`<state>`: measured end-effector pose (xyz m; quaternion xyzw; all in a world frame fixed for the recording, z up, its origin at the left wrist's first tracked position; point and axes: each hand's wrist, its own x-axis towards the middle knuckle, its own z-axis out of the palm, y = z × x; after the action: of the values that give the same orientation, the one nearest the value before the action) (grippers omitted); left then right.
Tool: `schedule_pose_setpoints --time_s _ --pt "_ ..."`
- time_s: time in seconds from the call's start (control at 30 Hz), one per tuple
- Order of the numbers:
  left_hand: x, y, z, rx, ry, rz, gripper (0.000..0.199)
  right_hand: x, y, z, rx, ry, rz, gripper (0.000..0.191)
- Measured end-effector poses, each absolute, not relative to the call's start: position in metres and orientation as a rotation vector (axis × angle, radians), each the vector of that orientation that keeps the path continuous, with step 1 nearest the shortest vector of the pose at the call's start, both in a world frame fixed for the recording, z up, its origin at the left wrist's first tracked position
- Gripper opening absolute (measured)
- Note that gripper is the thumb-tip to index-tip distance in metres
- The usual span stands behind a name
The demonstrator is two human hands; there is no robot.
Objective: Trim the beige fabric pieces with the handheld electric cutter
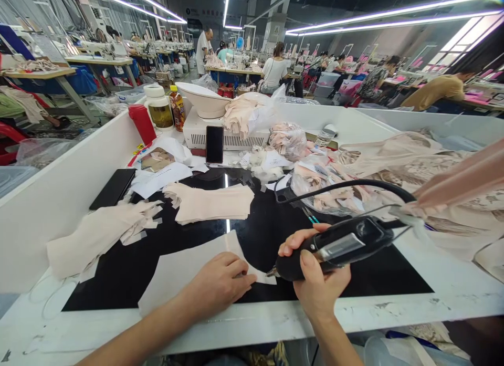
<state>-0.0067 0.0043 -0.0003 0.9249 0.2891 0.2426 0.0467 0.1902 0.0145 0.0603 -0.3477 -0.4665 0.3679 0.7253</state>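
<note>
A pale, curved fabric piece lies flat on the black board. My left hand presses on its right part, with curled fingers closed at the edge. In my right hand is a black corded handheld power tool, my fingers wrapped round its body. The tool's small metal tip points left and meets the narrow right end of the fabric, close to my left fingertips. Whether the tip presses into the fabric I cannot tell. Behind my hands lies a stack of beige fabric pieces.
More beige pieces lie at the left, near a black flat case. A phone leans against a white machine box. Bagged fabric and small blue-handled tweezers are at the right. A cable arches above the board.
</note>
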Motion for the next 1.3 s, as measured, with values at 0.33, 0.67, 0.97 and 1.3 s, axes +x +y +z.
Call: schedule_pose_setpoints --time_s 0.33,0.67,0.97,1.3 --pt "-0.007 0.004 0.004 2.822 0.871 0.725 0.021 0.183 0.006 0.053 -0.694 -1.075 0.898 0.035" --pt "-0.007 0.004 0.001 2.830 0.882 0.708 0.019 0.190 0.006 0.058 -0.686 -1.048 0.864 0.033" --pt "-0.008 0.005 0.001 2.816 0.862 0.713 0.019 0.196 0.005 0.057 -0.683 -1.035 0.833 0.034" --pt "-0.013 0.004 0.006 2.690 0.883 0.706 0.021 0.195 0.007 0.051 -0.720 -1.065 0.822 0.033"
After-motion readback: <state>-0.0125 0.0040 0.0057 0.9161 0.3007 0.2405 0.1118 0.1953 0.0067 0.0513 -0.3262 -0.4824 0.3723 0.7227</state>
